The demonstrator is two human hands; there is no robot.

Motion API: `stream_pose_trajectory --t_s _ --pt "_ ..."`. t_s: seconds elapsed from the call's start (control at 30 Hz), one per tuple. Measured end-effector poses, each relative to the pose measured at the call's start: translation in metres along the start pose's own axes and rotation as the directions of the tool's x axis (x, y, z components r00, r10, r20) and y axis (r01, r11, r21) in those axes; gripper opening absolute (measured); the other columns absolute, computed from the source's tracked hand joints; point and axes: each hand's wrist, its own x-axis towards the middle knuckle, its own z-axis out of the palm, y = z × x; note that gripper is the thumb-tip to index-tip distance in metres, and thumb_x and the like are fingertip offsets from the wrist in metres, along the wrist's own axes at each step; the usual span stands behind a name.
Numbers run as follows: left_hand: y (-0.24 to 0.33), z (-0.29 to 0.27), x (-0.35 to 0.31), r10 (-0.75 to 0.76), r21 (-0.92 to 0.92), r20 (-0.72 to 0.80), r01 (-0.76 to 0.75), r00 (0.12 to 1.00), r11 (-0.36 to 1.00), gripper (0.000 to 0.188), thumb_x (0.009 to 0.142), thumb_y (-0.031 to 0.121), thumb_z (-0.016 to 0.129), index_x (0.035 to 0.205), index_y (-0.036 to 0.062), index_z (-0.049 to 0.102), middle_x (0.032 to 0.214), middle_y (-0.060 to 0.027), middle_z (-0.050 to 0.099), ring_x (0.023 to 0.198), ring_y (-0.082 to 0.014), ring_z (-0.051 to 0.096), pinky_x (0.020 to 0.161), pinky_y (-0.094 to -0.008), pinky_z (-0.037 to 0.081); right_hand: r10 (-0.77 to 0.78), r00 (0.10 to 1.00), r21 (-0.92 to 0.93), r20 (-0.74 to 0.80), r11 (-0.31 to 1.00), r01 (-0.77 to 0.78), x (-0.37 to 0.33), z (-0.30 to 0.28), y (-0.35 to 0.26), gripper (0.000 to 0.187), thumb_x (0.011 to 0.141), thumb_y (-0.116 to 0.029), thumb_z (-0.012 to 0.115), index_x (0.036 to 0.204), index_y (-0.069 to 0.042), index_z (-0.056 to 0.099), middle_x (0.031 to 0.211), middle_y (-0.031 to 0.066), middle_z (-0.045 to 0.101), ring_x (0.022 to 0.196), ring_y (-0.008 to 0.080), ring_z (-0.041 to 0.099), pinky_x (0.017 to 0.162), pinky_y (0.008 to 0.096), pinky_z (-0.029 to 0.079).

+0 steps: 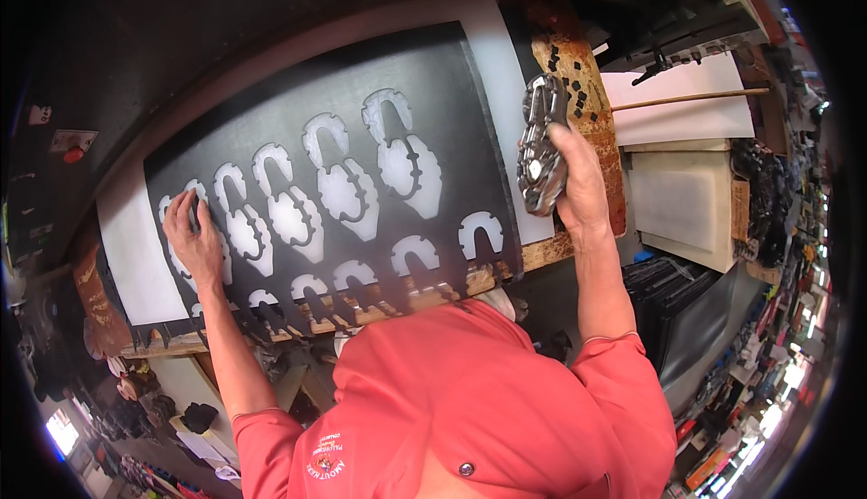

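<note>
A large black sheet (433,56) lies on a white cutting board (126,219). Horseshoe-shaped and pointed openings run across the sheet in a row, with the white board showing through, and more arches line its near edge. My left hand (194,244) rests at the leftmost openings, fingers bent and slightly apart; I see nothing held in it. My right hand (582,178) is closed around a metal cutting die (540,151), a long dark frame with shiny edges. It is raised upright near the sheet's right edge.
Right of the board is a worn, rusty-brown surface (603,138) with small black scraps. Beyond it are a thin wooden stick (691,100), a pale block (677,201) and stacked black sheets (673,305). A dark machine body (181,38) spans the far side, with a red button (74,153) at left.
</note>
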Motion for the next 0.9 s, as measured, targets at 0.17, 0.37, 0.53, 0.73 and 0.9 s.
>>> stream_pose_trajectory --t_s 0.17,0.37,0.53,0.73,0.9 --pt "-0.001 -0.001 -0.001 0.001 -0.021 0.000 -0.001 1.000 1.000 0.029 0.102 0.014 0.071 0.130 0.0095 0.074 0.137 -0.0110 0.066 0.133 -0.0304 0.057 0.112 -0.0407 0.046 -0.258 0.919 -0.722 0.298 0.568 0.394 -0.006 0.022 -0.035 0.083 0.078 -0.013 0.085 0.153 0.003 0.053 0.133 0.0173 0.068 0.122 0.0256 0.065 0.108 0.0414 0.052" --pt "0.000 -0.002 -0.001 0.008 -0.032 0.012 -0.008 1.000 0.999 0.029 0.102 0.015 0.071 0.131 0.0098 0.074 0.139 -0.0103 0.066 0.133 -0.0304 0.057 0.112 -0.0405 0.046 -0.097 0.336 -0.344 0.937 -0.094 0.934 0.046 0.043 -0.050 0.073 0.074 0.016 0.067 0.144 -0.001 0.060 0.146 0.0146 0.063 0.141 0.0412 0.054 0.120 0.0538 0.044" --pt "0.000 -0.003 -0.001 -0.015 -0.047 0.020 0.016 1.000 0.999 0.029 0.103 0.014 0.070 0.131 0.0100 0.074 0.139 -0.0099 0.066 0.132 -0.0303 0.057 0.111 -0.0403 0.047 -0.072 0.375 -0.382 0.924 -0.172 0.908 0.064 0.046 -0.033 0.058 0.079 0.013 0.062 0.134 -0.006 0.067 0.160 0.0191 0.050 0.151 0.0434 0.045 0.126 0.0514 0.038" --pt "0.001 -0.002 -0.001 -0.023 -0.039 0.020 0.024 1.000 0.999 0.028 0.103 0.014 0.071 0.131 0.0103 0.074 0.138 -0.0094 0.066 0.133 -0.0296 0.057 0.111 -0.0403 0.047 -0.307 0.942 -0.810 0.132 0.514 0.281 -0.007 0.073 0.035 0.087 0.091 -0.030 0.080 0.160 0.006 0.040 0.165 0.0394 0.033 0.156 0.0511 0.033 0.128 0.0514 0.032" --pt "0.002 -0.002 0.001 -0.032 -0.029 0.023 0.033 0.999 0.999 0.029 0.102 0.014 0.071 0.131 0.0109 0.074 0.138 -0.0093 0.066 0.133 -0.0296 0.057 0.112 -0.0408 0.046 -0.589 0.793 -0.834 0.156 0.352 0.425 -0.006 0.099 0.089 0.100 0.080 -0.018 0.085 0.162 0.006 0.033 0.165 0.0471 0.019 0.153 0.0623 0.028 0.124 0.0586 0.034"
